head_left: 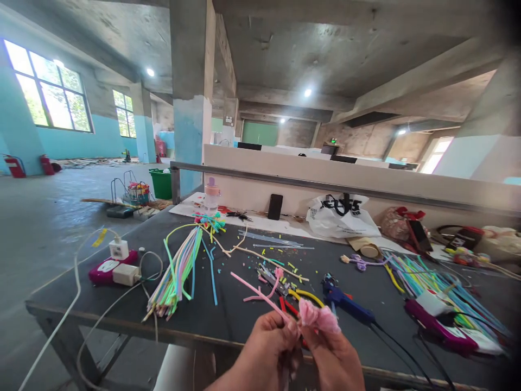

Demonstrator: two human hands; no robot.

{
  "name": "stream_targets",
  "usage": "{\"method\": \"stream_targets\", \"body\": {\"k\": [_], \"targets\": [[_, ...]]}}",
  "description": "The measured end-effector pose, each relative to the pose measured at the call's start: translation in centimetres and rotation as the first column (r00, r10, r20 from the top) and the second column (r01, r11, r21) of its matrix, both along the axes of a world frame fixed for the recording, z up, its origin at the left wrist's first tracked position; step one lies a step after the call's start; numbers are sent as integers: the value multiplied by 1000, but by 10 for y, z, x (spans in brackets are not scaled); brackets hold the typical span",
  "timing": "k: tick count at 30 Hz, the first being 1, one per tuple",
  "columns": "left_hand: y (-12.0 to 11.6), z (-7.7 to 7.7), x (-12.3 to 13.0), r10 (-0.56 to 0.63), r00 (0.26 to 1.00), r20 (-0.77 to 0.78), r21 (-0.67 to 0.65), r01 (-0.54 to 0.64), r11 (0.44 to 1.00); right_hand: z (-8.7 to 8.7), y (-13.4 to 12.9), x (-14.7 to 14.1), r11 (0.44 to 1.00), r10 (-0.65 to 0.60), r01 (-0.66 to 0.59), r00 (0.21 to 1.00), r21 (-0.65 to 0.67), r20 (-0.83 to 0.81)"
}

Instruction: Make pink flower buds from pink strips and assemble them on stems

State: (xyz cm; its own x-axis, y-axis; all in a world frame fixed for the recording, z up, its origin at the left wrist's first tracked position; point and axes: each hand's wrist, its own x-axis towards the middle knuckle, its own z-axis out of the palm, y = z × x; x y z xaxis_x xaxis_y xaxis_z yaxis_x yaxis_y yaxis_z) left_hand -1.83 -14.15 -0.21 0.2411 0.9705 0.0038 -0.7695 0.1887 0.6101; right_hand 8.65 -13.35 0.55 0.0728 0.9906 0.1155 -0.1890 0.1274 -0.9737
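Observation:
Near the table's front edge, my left hand [271, 339] pinches a pink fuzzy stem [260, 293] that slants up to the left. Close beside it on the right, my right hand [336, 355] has its fingers closed on a pink fluffy piece [319, 316] with rounded lobes. The fingertips of both hands nearly meet. Just beyond them lie pliers with red handles [288, 306], a yellow curved stem [307, 296] and a small pink shaped piece [278, 273]. A blue glue gun [350, 304] rests to the right of my hands.
Bundles of pastel stems [179, 274] lie left and right on the dark table [122, 320]. Purple power strips [439, 328] with cables sit at both sides. Along the back stand a bottle [211, 195], a black phone [275, 207] and a white plastic bag [342, 217].

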Motion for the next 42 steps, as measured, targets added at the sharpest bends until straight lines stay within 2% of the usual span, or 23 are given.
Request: {"method": "stream_targets", "body": {"k": [2,5,7,10,13,17,22,25,27,29,30,31,33,35,36,37,39,40,42], "targets": [[-2,2,-4,-139,989,48,-35,141,989,0,-1,0,999,15,-15,1000,33,-17],[-6,3,-12,-324,941,100,-47,330,943,0,-2,-1,997,76,-74,994,25,-79],[-8,1,-15,-393,907,151,-47,403,914,-1,-2,1,988,150,-154,980,-17,-127],[-9,-3,-15,-433,879,201,-67,453,889,-3,0,3,954,275,-294,938,-60,-212],[-8,-5,-11,-362,918,163,-80,378,922,-3,2,5,924,358,-379,902,-45,-240],[-7,-4,-9,-180,982,59,-122,186,975,1,6,5,926,360,-375,908,-35,-214],[-10,1,-11,-136,990,-29,-84,133,988,0,9,4,920,384,-393,896,6,-224],[-10,6,-11,-91,994,-65,-113,83,990,-2,9,2,918,389,-396,896,10,-215],[-8,7,-13,1,989,-150,-75,-12,997,-2,8,1,928,368,-371,906,28,-211],[-4,6,-15,185,925,-332,67,-173,983,-1,6,0,949,312,-313,934,24,-171],[-2,5,-18,309,843,-441,177,-255,950,-1,6,0,961,274,-275,952,9,-136],[0,4,-20,436,721,-538,301,-319,899,0,5,-1,971,236,-238,967,-5,-94],[4,0,-25,660,421,-623,556,-356,751,1,2,-2,983,183,-183,983,-6,-23],[5,-3,-28,819,165,-550,766,-293,573,3,0,-5,983,180,-180,984,23,5],[5,-4,-29,878,73,-473,845,-243,476,5,-1,-6,983,182,-182,983,38,3],[5,-4,-30,922,6,-387,905,-188,381,6,-1,-8,983,177,-177,984,50,-3],[5,-5,-30,971,-75,-227,972,-80,221,7,-2,-11,986,156,-154,987,60,-32],[4,-6,-30,981,-94,-171,985,-38,168,6,-2,-12,989,142,-139,989,56,-49],[5,-8,-30,988,-104,-111,993,17,113,3,-1,-14,993,113,-110,990,37,-81]]}}
